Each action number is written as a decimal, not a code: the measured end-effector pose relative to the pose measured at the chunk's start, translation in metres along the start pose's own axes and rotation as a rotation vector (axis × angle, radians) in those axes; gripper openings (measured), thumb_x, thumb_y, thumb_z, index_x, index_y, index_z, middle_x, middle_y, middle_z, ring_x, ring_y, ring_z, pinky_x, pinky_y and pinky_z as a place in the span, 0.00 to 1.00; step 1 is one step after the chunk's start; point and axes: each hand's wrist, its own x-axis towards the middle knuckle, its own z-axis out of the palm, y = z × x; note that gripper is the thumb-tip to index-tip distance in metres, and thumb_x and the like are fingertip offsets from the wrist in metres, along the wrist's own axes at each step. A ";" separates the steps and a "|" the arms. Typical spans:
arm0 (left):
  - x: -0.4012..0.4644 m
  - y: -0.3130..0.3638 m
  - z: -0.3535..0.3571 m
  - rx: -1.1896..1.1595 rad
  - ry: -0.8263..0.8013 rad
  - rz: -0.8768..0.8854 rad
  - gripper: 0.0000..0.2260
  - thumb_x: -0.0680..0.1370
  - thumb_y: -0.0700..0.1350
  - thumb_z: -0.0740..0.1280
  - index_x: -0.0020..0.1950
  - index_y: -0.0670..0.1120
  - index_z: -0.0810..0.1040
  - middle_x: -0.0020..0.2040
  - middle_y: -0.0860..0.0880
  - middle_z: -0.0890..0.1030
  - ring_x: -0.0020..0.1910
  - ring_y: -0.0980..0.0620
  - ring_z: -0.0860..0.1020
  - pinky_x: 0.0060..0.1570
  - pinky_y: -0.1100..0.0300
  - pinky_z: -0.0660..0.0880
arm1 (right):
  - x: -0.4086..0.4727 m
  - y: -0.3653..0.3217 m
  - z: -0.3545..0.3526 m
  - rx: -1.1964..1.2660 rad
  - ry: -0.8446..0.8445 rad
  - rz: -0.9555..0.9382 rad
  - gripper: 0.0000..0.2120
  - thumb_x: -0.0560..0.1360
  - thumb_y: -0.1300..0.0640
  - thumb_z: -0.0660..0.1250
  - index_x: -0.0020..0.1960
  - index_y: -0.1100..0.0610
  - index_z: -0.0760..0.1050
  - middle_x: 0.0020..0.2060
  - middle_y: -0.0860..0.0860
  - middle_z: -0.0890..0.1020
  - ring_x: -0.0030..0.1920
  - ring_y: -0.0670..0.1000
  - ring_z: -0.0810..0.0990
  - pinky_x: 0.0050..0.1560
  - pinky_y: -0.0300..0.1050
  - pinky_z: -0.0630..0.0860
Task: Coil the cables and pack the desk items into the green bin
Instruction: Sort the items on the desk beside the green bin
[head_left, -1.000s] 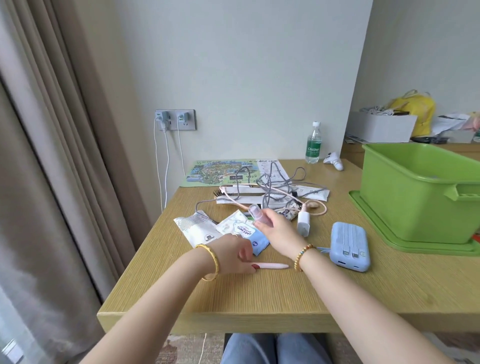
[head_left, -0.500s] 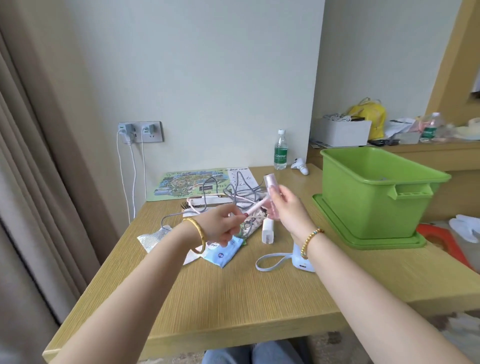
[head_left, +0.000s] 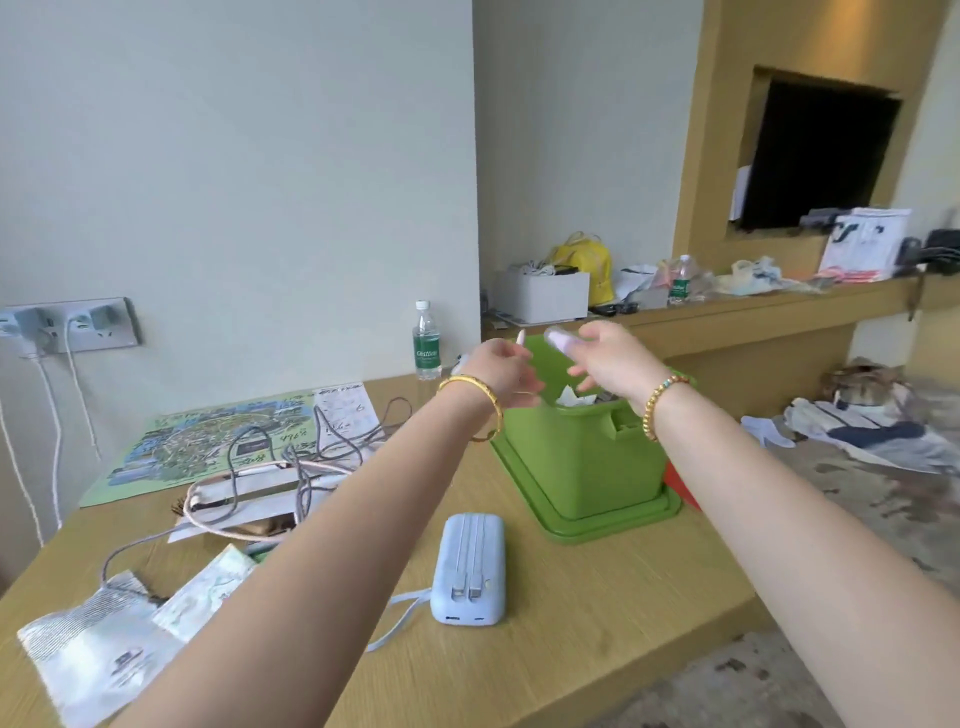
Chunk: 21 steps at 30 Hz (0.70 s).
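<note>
Mid drop-off: left hand pinching the pen, right hand gripping the small pink bottle, both over the green bin at frame centre; next I'd release both, then coil the cables at left

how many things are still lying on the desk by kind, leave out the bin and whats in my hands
Power bank: 1
Packets: 2
Water bottle: 1
Map sheet: 1
Cable tangle (strands too knotted to separate): 1
Total: 6
</note>
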 end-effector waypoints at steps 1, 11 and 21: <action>0.006 0.004 0.010 0.025 -0.006 0.016 0.08 0.80 0.35 0.53 0.47 0.43 0.71 0.39 0.46 0.74 0.38 0.50 0.78 0.39 0.57 0.80 | 0.003 0.005 -0.006 -0.037 -0.005 0.008 0.21 0.78 0.52 0.61 0.63 0.67 0.68 0.52 0.61 0.80 0.40 0.52 0.80 0.38 0.44 0.80; 0.036 -0.001 0.037 0.934 -0.265 0.191 0.22 0.80 0.40 0.50 0.74 0.52 0.61 0.73 0.45 0.66 0.34 0.57 0.69 0.23 0.74 0.64 | 0.009 0.024 -0.017 -0.254 -0.059 0.019 0.14 0.78 0.61 0.53 0.52 0.66 0.75 0.34 0.55 0.76 0.30 0.51 0.70 0.26 0.37 0.69; -0.020 -0.037 -0.050 0.653 0.245 0.341 0.18 0.76 0.36 0.58 0.65 0.44 0.74 0.63 0.41 0.75 0.59 0.44 0.74 0.59 0.58 0.68 | -0.012 -0.009 0.073 -0.097 0.038 -0.307 0.15 0.78 0.63 0.54 0.61 0.57 0.74 0.58 0.53 0.77 0.50 0.49 0.76 0.47 0.38 0.68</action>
